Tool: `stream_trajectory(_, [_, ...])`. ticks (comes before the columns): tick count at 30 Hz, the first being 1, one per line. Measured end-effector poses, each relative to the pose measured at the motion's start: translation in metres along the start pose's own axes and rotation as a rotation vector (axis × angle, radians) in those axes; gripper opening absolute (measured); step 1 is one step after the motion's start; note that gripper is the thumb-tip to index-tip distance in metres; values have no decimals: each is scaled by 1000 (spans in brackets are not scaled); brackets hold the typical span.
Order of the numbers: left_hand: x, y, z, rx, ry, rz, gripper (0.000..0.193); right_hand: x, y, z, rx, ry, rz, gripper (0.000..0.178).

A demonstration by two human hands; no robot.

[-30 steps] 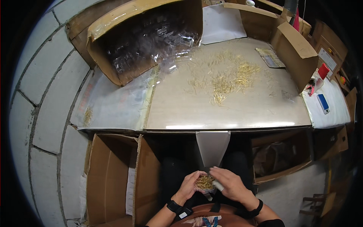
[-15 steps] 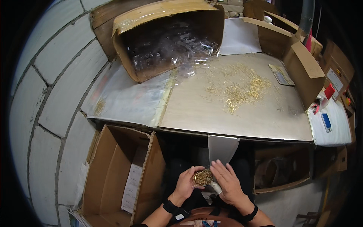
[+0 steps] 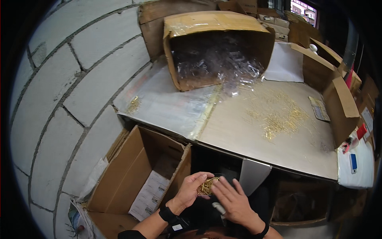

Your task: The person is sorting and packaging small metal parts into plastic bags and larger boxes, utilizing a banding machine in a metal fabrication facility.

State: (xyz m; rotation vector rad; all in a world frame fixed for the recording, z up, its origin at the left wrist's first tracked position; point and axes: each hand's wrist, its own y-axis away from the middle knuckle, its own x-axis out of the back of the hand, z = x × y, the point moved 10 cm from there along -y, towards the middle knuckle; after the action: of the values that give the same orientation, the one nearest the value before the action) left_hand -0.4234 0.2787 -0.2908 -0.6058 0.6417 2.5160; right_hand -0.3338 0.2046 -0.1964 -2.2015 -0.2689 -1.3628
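My left hand [image 3: 186,190] holds a small clear plastic box [image 3: 203,194] low over my lap, fingers wrapped round its side. Thin gold-coloured pins [image 3: 207,186] fill the box in a tangled heap. With its fingers stretched out flat, my right hand [image 3: 234,201] lies against the box's right side, fingertips over the edge of the pins. A white wrapping [image 3: 218,207] covers its thumb. More pins [image 3: 284,119] lie scattered across the metal worktop [image 3: 238,135], and a smaller pile [image 3: 133,104] sits on its left part.
On the worktop a cardboard box [image 3: 217,24] on its side spills clear plastic boxes [image 3: 238,69]. An open carton [image 3: 115,187] with printed white cards [image 3: 149,195] stands at my left, beside the block wall [image 3: 51,95]. Cardboard flaps [image 3: 340,107] edge the right side, near a blue object [image 3: 353,163].
The view has turned left, so the worktop sits further right. My right fingers have come over the edge of the pins; my left hand still holds the box.
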Motion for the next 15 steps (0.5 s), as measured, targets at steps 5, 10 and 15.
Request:
stream_trajectory(5, [39, 12, 27, -33, 59, 90, 33, -28, -49, -24, 110, 45, -104, 66])
stream_trajectory(10, [97, 27, 71, -95, 50, 155, 39, -11, -84, -42, 158, -176, -22, 67])
stream_trajectory(15, [216, 31, 105, -283, 64, 335, 37, 8, -72, 3, -82, -211, 129, 37])
